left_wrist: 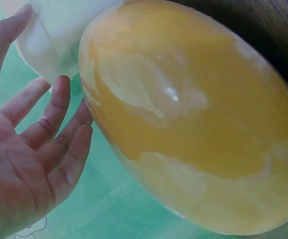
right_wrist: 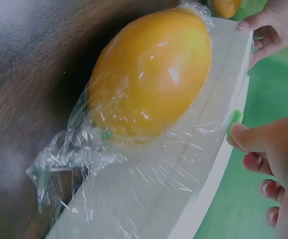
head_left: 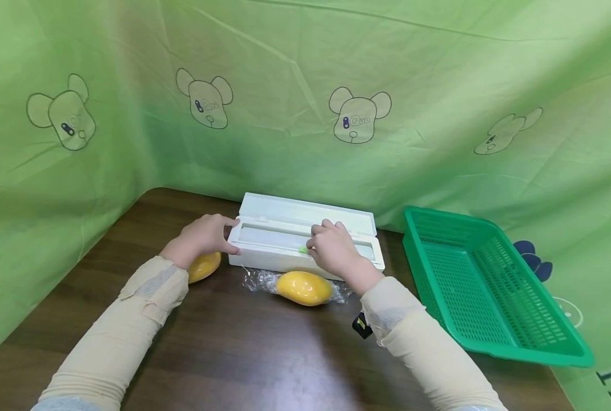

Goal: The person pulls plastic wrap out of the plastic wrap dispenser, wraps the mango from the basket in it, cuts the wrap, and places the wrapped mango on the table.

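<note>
A long white cling film dispenser (head_left: 269, 261) lies on the table with its lid (head_left: 305, 210) raised at the back. My left hand (head_left: 201, 235) holds its left end between thumb and fingers. With thumb and index finger, my right hand (head_left: 334, 249) pinches the small green slide cutter (right_wrist: 235, 119) on the dispenser's front edge. A yellow mango-like fruit (head_left: 304, 287) wrapped in clear film (right_wrist: 79, 154) lies right in front of the dispenser, the film bunched at both ends. Another yellow fruit (left_wrist: 184, 124) sits beside my left wrist, partly hidden by it in the head view.
A green plastic basket (head_left: 431, 285) stands at the right. Near my right wrist lies a small black object (head_left: 361, 325) with a yellow mark, partly covered by the sleeve. Green printed cloth (head_left: 285, 154) hangs behind and beside the brown table (head_left: 223, 354).
</note>
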Motion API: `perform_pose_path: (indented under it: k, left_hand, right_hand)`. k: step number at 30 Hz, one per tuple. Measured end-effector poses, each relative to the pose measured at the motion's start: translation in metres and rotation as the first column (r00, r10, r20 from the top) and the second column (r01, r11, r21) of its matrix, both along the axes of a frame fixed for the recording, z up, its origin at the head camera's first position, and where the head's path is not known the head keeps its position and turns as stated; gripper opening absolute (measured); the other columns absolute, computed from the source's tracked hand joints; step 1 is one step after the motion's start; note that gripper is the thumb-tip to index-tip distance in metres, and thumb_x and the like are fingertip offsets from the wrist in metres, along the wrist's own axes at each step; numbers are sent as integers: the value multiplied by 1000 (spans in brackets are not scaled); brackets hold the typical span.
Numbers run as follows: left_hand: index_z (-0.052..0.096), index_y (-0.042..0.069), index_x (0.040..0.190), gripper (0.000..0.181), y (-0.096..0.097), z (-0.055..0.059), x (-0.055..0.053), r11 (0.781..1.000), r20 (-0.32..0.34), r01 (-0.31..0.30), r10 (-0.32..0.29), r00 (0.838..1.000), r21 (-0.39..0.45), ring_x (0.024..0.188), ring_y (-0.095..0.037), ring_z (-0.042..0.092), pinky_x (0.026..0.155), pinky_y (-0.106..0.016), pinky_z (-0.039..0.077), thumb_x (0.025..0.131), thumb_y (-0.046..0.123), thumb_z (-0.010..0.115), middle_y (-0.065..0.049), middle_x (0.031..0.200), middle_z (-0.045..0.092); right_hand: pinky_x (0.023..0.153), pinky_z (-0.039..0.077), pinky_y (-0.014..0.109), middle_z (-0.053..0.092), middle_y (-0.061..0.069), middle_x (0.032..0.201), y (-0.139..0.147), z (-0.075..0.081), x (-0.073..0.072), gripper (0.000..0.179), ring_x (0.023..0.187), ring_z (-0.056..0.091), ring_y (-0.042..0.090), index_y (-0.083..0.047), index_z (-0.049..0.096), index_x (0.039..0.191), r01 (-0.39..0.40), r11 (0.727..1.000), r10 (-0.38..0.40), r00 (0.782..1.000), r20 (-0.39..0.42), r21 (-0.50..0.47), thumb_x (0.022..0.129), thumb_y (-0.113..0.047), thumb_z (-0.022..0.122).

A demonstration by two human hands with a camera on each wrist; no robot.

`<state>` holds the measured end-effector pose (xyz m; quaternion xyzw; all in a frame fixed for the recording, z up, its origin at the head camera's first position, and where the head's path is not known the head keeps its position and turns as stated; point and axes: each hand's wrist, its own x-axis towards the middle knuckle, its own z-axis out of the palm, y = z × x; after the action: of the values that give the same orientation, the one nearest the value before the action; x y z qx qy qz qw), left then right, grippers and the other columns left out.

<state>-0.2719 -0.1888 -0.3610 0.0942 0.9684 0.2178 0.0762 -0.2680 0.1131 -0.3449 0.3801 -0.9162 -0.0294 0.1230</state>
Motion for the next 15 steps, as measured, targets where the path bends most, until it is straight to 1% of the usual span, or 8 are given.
perform_pose_path:
  k: [2, 4, 6, 9, 12, 15]
  left_hand:
    - [52, 5, 149, 85, 0, 0, 0, 1000, 5, -3, 3, 1000, 2, 102, -30, 59, 74, -44, 51, 79, 38, 87, -24, 146, 53]
    - [51, 6, 150, 86, -1, -1, 0, 1000, 13, -8, 8, 1000, 4, 100, -30, 59, 72, -44, 51, 79, 39, 87, -24, 146, 53]
    - [51, 7, 150, 86, -2, -1, 0, 1000, 12, -8, 8, 1000, 3, 100, -30, 59, 73, -44, 51, 79, 39, 87, -24, 147, 52]
    - [52, 7, 150, 85, -2, -2, 0, 1000, 2, -11, 11, 1000, 5, 109, -34, 61, 75, -47, 52, 79, 38, 88, -23, 147, 52]
    - [53, 8, 149, 84, -3, -2, 0, 1000, -8, -12, 12, 1000, 3, 120, -38, 59, 80, -51, 52, 79, 38, 88, -22, 148, 52]
    - [52, 9, 149, 84, -4, -2, 1, 1000, 0, -10, 10, 1000, 6, 122, -40, 58, 82, -54, 52, 79, 38, 87, -22, 148, 51]
  right_hand:
    - [68, 36, 38, 58, 0, 84, 2, 0, 1, 6, 80, 47, 23, -16, 82, 92, -1, 1000, 1, 1000, -5, 8, 91, -16, 76]
    - [68, 36, 38, 58, 0, 83, 3, 0, 1, 6, 79, 47, 23, -15, 82, 91, -1, 1000, 1, 1000, -9, 13, 91, -16, 76]
    - [68, 36, 38, 58, 0, 83, 5, 0, 1, 5, 79, 46, 23, -15, 82, 91, 2, 1000, -2, 1000, -10, 14, 91, -16, 77]
    - [67, 35, 38, 58, 0, 84, 9, -1, 1, 4, 78, 46, 23, -15, 81, 89, 2, 1000, -1, 1000, -25, 20, 90, -16, 77]
    - [66, 35, 38, 58, 0, 83, 14, -2, 0, 4, 78, 46, 24, -15, 81, 87, 1, 1000, -1, 999, -34, 19, 89, -15, 77]
    - [65, 35, 38, 57, 0, 82, 21, -2, 1, 5, 77, 46, 24, -15, 80, 84, 5, 1000, -5, 999, -36, 18, 89, -14, 78]
